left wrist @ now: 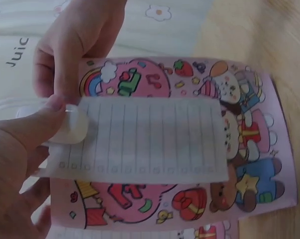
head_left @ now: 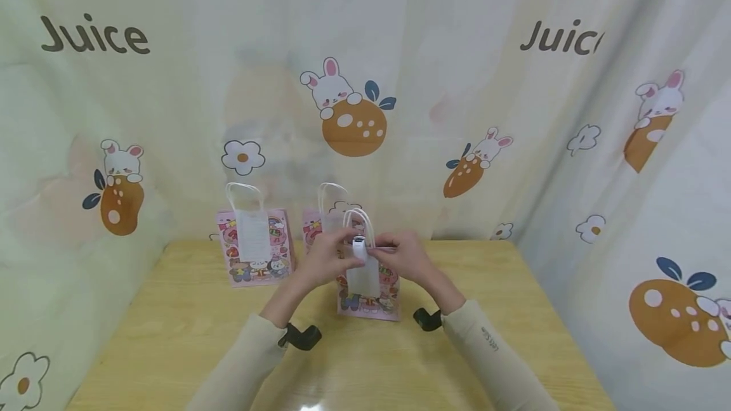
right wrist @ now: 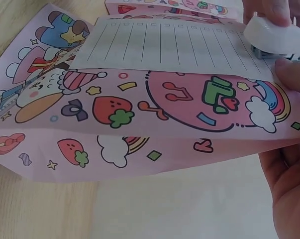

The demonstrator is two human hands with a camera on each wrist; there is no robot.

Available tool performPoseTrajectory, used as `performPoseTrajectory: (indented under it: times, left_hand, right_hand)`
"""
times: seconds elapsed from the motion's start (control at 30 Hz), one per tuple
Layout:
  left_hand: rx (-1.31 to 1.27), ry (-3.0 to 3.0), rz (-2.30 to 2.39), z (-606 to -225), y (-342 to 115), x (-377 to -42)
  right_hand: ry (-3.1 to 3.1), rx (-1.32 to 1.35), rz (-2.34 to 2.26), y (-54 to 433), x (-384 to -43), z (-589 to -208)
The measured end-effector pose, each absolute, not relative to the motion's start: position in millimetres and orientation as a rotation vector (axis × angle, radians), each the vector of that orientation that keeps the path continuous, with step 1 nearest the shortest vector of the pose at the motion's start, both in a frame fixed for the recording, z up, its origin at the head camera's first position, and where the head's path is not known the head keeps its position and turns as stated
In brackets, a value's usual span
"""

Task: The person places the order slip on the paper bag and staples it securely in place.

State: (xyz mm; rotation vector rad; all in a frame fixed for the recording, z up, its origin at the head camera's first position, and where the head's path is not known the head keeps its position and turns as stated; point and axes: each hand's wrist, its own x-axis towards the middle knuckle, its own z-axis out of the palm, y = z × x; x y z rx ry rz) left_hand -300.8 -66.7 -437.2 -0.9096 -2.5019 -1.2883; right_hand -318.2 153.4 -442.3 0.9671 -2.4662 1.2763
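A pink cartoon-print paper gift bag (head_left: 368, 309) stands upright on the table, its white handles rising above the hands. Over its front hangs a lined white slip of paper (left wrist: 150, 139). My left hand (head_left: 328, 259) grips a small white stapler (right wrist: 271, 37) at the bag's top edge, where it overlaps the end of the slip; the left thumb lies on the stapler. From the other side, my right hand (head_left: 407, 255) pinches the top edge of the bag beside the stapler. Part of the right hand's fingers is hidden behind the bag.
A similar pink bag (head_left: 280, 214) with a lined slip stands at the left, and another bag (head_left: 311, 224) is partly hidden behind the held one. Dark wrist straps stick out below both sleeves. The wooden table (head_left: 188, 328) ends at a printed curtain (head_left: 422, 49).
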Motion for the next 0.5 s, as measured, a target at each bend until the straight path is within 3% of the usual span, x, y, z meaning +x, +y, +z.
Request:
performPoseTrajectory:
  times: [0.23,0.5]
  left_hand:
    - [-0.972,-2.485,-1.384,-442,-71,-302]
    - [-0.927,-2.502,-1.456,-439,-74,-304]
  right_hand:
    - [-2.550,0.989,1.308,151,-315,-444]
    - [-2.764,1.081,0.902,141,-315,-432]
